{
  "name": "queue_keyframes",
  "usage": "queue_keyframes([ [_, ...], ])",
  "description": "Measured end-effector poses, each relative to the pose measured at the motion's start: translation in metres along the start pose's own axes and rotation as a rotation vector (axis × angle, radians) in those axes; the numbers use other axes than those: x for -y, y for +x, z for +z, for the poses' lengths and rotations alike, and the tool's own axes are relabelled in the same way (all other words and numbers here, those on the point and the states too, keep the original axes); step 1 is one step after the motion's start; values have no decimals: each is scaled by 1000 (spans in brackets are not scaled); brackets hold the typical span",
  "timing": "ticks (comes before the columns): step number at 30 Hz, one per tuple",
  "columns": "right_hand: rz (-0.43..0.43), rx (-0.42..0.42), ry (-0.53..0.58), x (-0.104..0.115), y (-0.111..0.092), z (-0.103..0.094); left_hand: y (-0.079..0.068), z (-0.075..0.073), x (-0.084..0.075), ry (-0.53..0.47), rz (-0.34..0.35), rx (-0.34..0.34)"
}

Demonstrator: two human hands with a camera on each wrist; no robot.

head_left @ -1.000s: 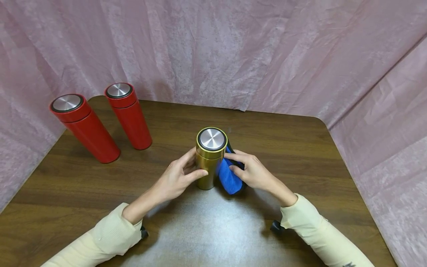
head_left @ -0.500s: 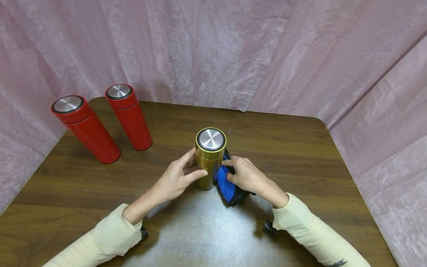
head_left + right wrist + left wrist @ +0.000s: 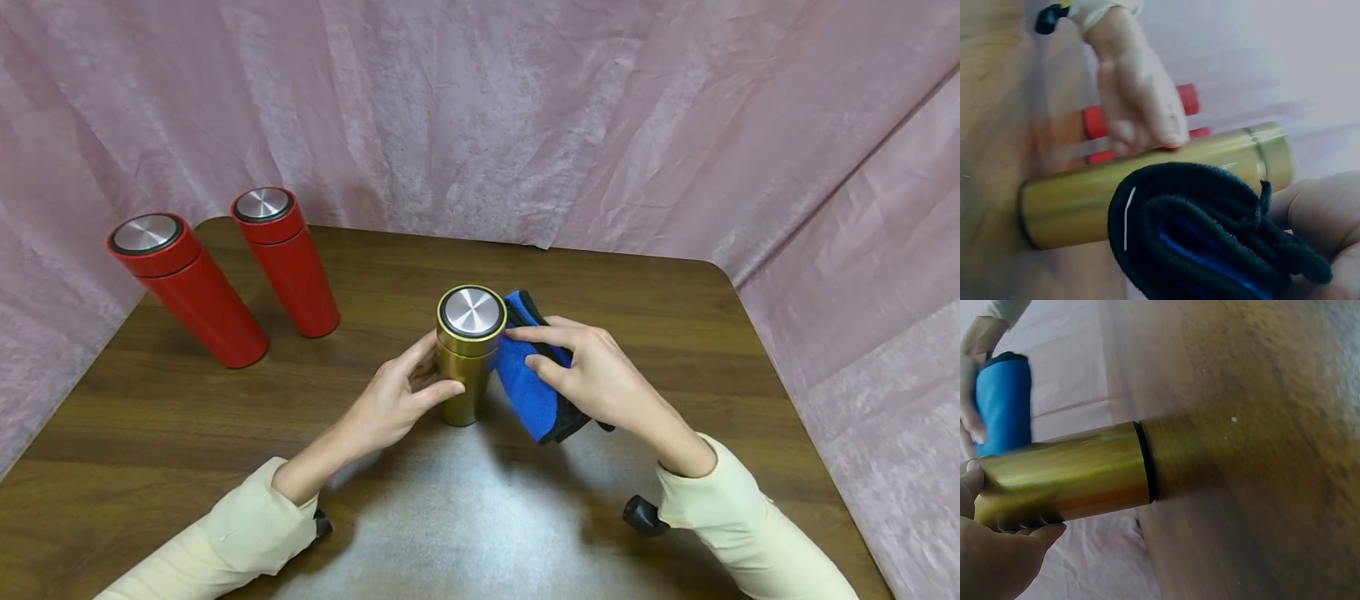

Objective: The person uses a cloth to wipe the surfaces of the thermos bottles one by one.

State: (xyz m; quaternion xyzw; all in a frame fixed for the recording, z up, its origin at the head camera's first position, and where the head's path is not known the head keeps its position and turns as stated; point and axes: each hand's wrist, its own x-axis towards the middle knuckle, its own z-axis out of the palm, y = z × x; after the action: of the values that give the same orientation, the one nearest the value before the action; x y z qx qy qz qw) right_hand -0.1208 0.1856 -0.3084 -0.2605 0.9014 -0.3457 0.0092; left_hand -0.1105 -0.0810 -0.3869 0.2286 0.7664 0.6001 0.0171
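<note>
A gold thermos bottle (image 3: pixel 466 387) with a silver-topped lid stands upright on the table in the head view. My left hand (image 3: pixel 390 398) grips its left side, thumb in front and fingers behind. On the bottle's right, my right hand (image 3: pixel 603 375) holds a folded blue cloth (image 3: pixel 527 396) with black edging, pinched between thumb and fingers, close against the bottle's side. In the left wrist view the cloth (image 3: pixel 1005 403) appears as a blue roll beside the bottle. The right wrist view shows the cloth's dark folded edge (image 3: pixel 1125 215) in front of the bottle.
Two red thermos bottles, one nearer (image 3: pixel 202 300) and one farther back (image 3: pixel 292 279), stand on the left of the wooden table (image 3: pixel 637 308). A pink curtain (image 3: pixel 480 125) hangs behind the table's far edge and along its right side.
My right hand and the cloth dipped toward the bottle's lower side, then came back up and to the right, with more of the cloth showing. My left hand and the gold bottle stay almost still.
</note>
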Motion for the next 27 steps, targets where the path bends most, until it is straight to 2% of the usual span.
queue_keyframes([
  [7,-50,-74,71,13,-1,-25,0,-1,1,1,-3,-7],
  [15,-98,-175,189,22,-5,-41,1,-1,1,-6,11,-4],
  [19,-113,-217,229,22,-6,-40,1,-1,1,-9,19,-6],
  [27,-86,-162,253,5,-2,-21,-1,0,0,5,8,-5],
])
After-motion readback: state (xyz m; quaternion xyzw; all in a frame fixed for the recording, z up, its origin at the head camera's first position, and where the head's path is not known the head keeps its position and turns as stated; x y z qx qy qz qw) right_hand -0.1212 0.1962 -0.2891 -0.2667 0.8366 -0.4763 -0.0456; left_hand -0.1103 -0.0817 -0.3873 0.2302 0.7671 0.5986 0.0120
